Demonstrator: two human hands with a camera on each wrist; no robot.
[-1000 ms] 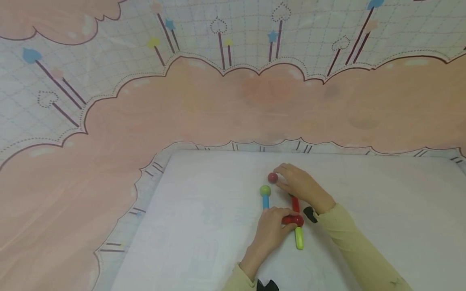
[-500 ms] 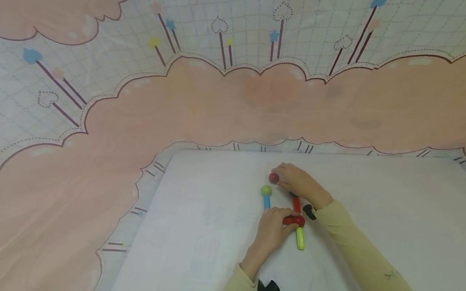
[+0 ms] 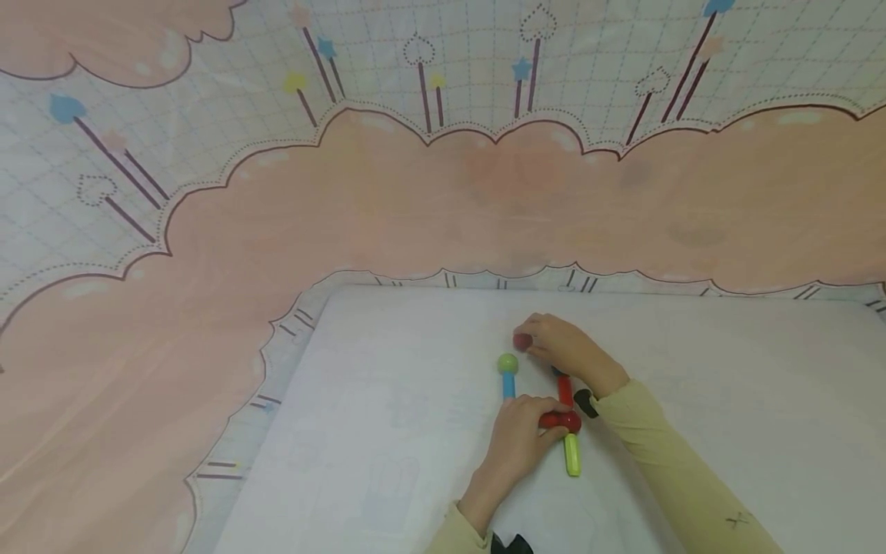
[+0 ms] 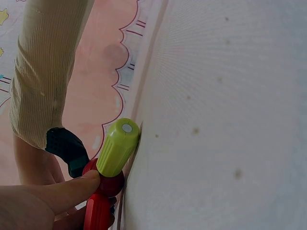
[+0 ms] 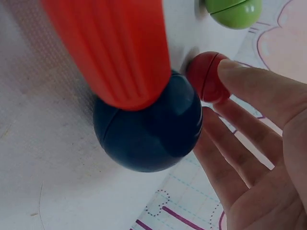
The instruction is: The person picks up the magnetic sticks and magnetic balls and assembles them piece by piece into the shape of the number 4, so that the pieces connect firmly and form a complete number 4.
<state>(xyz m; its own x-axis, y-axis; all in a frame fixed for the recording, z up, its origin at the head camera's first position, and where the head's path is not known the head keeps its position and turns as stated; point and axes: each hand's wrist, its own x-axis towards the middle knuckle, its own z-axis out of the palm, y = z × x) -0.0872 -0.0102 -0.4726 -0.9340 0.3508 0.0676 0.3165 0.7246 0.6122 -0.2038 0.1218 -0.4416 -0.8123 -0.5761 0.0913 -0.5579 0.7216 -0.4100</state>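
Observation:
My left hand (image 3: 515,435) grips a red ball (image 3: 571,422) at the joint of a rod-and-ball construction. From this ball, a short yellow-green rod (image 3: 572,455) points toward me and a red rod (image 3: 564,389) points away. Another red rod (image 3: 549,420) runs leftward under my fingers. At the far end of the long side sits a dark blue ball (image 5: 148,129), mostly hidden in the head view. My right hand (image 3: 569,350) pinches a second red ball (image 3: 522,342) between thumb and fingers. Just nearer is a green ball (image 3: 507,363) on a blue rod (image 3: 508,385), partly covered by my left hand.
A white tabletop (image 3: 360,400) lies under both hands. Its far edge meets a peach cloth (image 3: 443,200) with cloud outlines and a printed grid. Black wrist straps (image 3: 587,404) show at both sleeves.
The fingers of my right hand have shifted slightly over the loose red ball, covering more of it. My left hand keeps its hold, and the construction stays nearly still.

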